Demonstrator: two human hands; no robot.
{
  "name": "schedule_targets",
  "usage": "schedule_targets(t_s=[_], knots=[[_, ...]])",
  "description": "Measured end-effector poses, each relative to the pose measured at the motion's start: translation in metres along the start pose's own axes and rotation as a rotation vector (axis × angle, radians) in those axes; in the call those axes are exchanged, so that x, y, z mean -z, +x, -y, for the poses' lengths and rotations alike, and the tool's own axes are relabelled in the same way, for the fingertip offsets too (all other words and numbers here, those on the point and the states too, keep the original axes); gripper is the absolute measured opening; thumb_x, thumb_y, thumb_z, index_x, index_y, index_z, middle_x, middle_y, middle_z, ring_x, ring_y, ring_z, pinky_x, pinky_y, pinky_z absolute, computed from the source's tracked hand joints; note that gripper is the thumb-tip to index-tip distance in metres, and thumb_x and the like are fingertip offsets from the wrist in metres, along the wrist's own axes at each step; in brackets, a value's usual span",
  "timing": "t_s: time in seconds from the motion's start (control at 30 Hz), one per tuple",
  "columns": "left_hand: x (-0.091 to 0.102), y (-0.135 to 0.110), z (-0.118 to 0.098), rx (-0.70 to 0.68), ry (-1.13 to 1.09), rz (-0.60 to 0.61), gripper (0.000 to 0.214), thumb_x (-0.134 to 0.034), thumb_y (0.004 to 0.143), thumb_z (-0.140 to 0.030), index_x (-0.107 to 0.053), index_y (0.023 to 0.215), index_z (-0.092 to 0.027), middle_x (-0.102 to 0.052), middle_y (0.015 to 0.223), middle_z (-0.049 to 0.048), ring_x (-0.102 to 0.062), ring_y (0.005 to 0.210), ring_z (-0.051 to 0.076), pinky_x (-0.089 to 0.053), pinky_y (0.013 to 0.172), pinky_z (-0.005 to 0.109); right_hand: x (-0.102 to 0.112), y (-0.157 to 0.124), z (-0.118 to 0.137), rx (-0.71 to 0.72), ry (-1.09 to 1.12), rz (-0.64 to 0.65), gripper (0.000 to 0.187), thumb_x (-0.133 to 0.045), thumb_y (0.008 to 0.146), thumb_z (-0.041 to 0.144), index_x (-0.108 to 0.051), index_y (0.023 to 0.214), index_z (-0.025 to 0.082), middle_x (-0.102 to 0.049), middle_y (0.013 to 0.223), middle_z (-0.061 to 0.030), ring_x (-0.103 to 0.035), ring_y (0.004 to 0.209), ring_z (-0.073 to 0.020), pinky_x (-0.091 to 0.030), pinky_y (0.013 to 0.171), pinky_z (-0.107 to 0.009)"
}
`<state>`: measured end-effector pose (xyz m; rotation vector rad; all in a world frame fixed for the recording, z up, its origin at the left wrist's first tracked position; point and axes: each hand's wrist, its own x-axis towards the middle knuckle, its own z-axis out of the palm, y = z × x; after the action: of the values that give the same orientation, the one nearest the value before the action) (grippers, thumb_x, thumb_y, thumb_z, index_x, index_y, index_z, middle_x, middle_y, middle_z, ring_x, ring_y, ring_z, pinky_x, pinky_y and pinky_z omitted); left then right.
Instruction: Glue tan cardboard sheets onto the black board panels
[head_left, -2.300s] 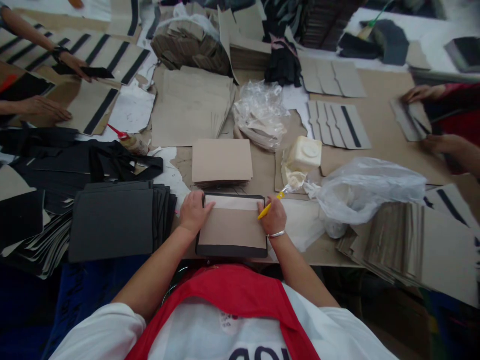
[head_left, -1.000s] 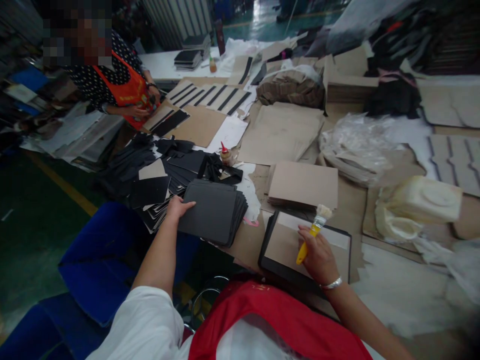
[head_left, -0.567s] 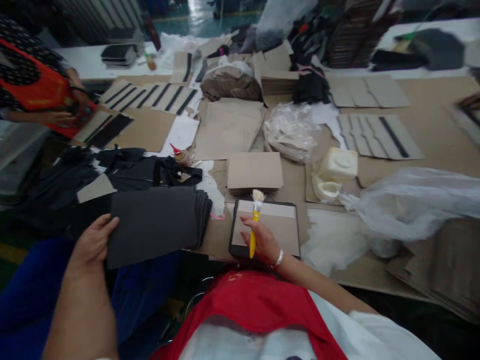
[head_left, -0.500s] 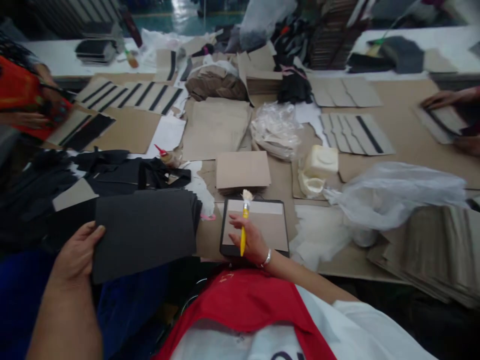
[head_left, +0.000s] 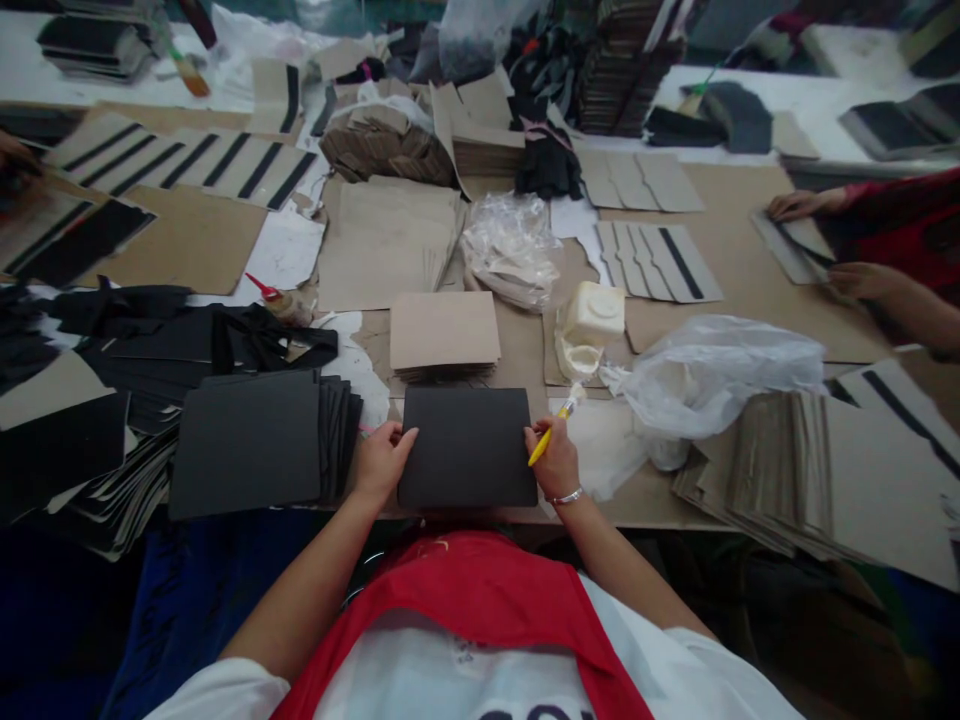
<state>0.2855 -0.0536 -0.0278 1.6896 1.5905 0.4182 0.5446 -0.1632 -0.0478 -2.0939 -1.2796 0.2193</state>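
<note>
A black sheet (head_left: 466,446) lies flat at the near table edge in front of me. My left hand (head_left: 381,462) grips its left edge, thumb on top. My right hand (head_left: 555,460) rests on the sheet's right edge while closed round a yellow-handled glue brush (head_left: 553,426), bristles pointing up and right. A stack of black sheets (head_left: 251,440) sits just left of my left hand. A stack of brown cards (head_left: 444,332) lies just beyond the black sheet.
A white glue tub (head_left: 592,320) and a clear plastic bag (head_left: 720,370) sit to the right. Grey board stacks (head_left: 810,470) fill the right edge. A red-capped glue bottle (head_left: 276,300) lies left. Another person's hands (head_left: 832,240) handle boards at far right.
My left hand took a black sheet from the left stack and laid it over the brown card piece in front of me. My right hand shifted to the sheet's right edge, brush still held.
</note>
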Motion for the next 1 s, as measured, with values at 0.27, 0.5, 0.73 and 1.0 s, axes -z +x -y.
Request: schedule_targets(t_s=[0.27, 0.5, 0.73, 1.0], knots=[[0.001, 0.007, 0.001, -0.287, 0.525, -0.151, 0.035, -0.052, 0.084, -0.044, -0.059, 0.103, -0.015, -0.064, 0.095, 0.0119, -0.059, 0.092, 0.024, -0.043, 0.079, 0.033, 0.017, 0.016, -0.005, 0.091, -0.245, 0.048, 0.038, -0.044, 0.088, 0.046, -0.053, 0.107, 0.014, -0.066, 0.079, -0.0088, -0.062, 0.068, -0.0195, -0.044, 0.057, -0.027], [-0.038, -0.05, -0.03, -1.0, 0.639, 0.376, 0.056, -0.059, 0.079, -0.045, -0.047, 0.13, -0.025, -0.048, 0.137, 0.0108, -0.042, 0.126, 0.025, -0.031, 0.103, 0.042, 0.049, 0.055, 0.046, -0.033, 0.389, 0.144, 0.045, -0.035, 0.09, 0.053, -0.057, 0.107, 0.018, -0.062, 0.07, -0.0018, -0.054, 0.05, -0.0105, -0.044, 0.049, -0.023], [-0.05, -0.062, -0.014, -0.919, 0.673, 0.374, 0.036, -0.046, 0.088, -0.027, -0.054, 0.123, -0.022, -0.052, 0.133, 0.0099, -0.047, 0.12, 0.024, -0.038, 0.096, 0.041, -0.012, 0.044, 0.108, -0.073, 0.636, 0.626, 0.029, -0.057, 0.078, 0.047, -0.062, 0.081, 0.018, -0.056, 0.055, 0.0026, -0.048, 0.042, -0.0085, -0.037, 0.039, -0.021], [-0.069, -0.081, -0.009, -0.838, 0.721, 0.335, 0.038, -0.038, 0.089, -0.018, -0.056, 0.122, -0.01, -0.056, 0.125, 0.0179, -0.051, 0.117, 0.029, -0.046, 0.085, 0.04, -0.04, 0.027, 0.114, 0.147, 0.582, 0.948, 0.024, -0.055, 0.078, 0.039, -0.063, 0.079, 0.016, -0.061, 0.065, 0.0014, -0.053, 0.055, -0.0084, -0.044, 0.053, -0.02]])
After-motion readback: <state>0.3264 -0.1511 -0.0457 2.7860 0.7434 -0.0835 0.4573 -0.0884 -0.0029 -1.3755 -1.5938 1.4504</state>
